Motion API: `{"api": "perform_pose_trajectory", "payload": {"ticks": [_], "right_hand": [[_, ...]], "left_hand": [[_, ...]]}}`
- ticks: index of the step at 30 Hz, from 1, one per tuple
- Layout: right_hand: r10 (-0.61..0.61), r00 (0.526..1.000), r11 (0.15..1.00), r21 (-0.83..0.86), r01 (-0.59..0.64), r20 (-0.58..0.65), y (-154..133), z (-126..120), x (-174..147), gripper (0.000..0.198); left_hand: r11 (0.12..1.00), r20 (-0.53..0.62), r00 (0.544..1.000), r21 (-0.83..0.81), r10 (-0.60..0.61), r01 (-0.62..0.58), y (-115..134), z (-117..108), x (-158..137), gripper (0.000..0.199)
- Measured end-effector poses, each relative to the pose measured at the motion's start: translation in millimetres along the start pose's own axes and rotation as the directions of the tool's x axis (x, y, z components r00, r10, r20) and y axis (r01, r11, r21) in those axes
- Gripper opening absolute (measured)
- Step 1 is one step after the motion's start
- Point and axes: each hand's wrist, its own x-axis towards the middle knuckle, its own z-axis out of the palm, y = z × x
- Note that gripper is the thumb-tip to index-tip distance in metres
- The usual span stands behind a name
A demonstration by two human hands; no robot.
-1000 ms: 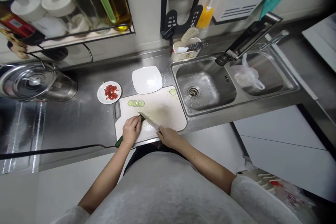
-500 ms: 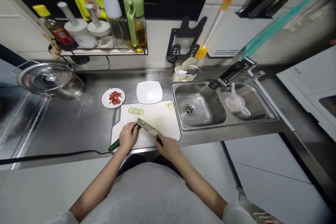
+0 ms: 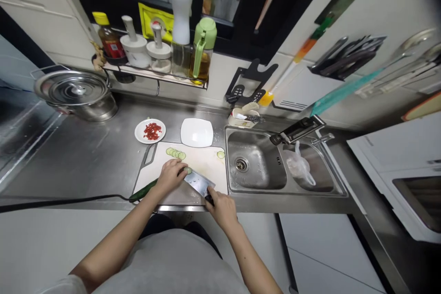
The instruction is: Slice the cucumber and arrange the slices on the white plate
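Observation:
My right hand (image 3: 222, 206) grips the black handle of a kitchen knife (image 3: 200, 183), its broad blade lying aslant over the white cutting board (image 3: 210, 161). The closed fingers of my left hand (image 3: 171, 175) are at the blade's far end, around a cucumber slice (image 3: 188, 170) that shows against the metal. A dark green cucumber (image 3: 143, 191) lies at the board's lower left and runs under my left wrist, where part of it is hidden. An overlapping row of cucumber slices (image 3: 175, 153) rests near the board's top. One cut cucumber piece (image 3: 220, 155) is at the upper right.
Behind the board stand a plate of small red pieces (image 3: 152, 131) and a square white plate (image 3: 197, 132). A double sink (image 3: 257, 186) is on the right, a lidded steel pot (image 3: 93, 101) on the left. A black cord (image 3: 69, 203) crosses the counter's front edge.
The view has shifted and tilted. My left fingers have moved forward on to the slice at the blade, and the knife now lies flatter. More of the whole cucumber's length shows behind my left wrist.

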Motion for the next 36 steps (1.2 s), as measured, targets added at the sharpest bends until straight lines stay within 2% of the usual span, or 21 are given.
{"api": "perform_pose_trajectory", "payload": {"ticks": [4,11,15,20,23,27,29,32,34,36], "right_hand": [[0.001,1.0,1.0,-0.03,-0.001,0.002,5,3,-3,0.045],[-0.002,1.0,0.998,-0.063,0.001,-0.015,7,5,-4,0.044],[0.008,1.0,0.996,-0.09,-0.01,-0.023,7,-1,0,0.042],[-0.04,0.999,0.987,-0.154,0.036,-0.023,9,-15,10,0.042],[-0.075,0.997,0.979,-0.191,0.072,-0.013,10,-26,18,0.042],[-0.091,0.996,0.974,-0.208,0.086,-0.016,10,-36,25,0.042],[-0.076,0.997,0.977,-0.203,0.071,-0.016,9,-35,26,0.043],[-0.035,0.999,0.982,-0.188,0.032,-0.013,9,-31,25,0.044],[-0.013,1.0,0.983,-0.181,0.011,-0.008,9,-28,23,0.044],[-0.009,1.0,0.984,-0.178,0.009,0.0,10,-29,23,0.044]], "left_hand": [[0.997,0.081,0.997,-0.073,0.011,-0.005,4,0,2,0.02],[0.995,0.174,0.985,-0.099,0.018,-0.001,9,-2,14,0.01],[0.995,0.15,0.989,-0.103,0.011,0.005,11,-2,20,0.014],[0.995,0.141,0.99,-0.097,-0.012,0.026,5,-4,31,0.03],[0.988,0.166,0.986,-0.152,0.004,0.021,-2,-5,42,0.031],[0.973,0.117,0.993,-0.229,0.013,0.014,-11,-3,57,0.033],[0.967,0.086,0.996,-0.252,-0.017,0.038,-14,-2,63,0.032],[0.963,0.049,0.991,-0.233,-0.126,0.134,-17,-3,69,0.031],[0.966,0.056,0.983,-0.185,-0.173,0.181,-18,-4,72,0.03],[0.974,0.106,0.983,-0.151,-0.152,0.167,-19,-6,73,0.027]]}}
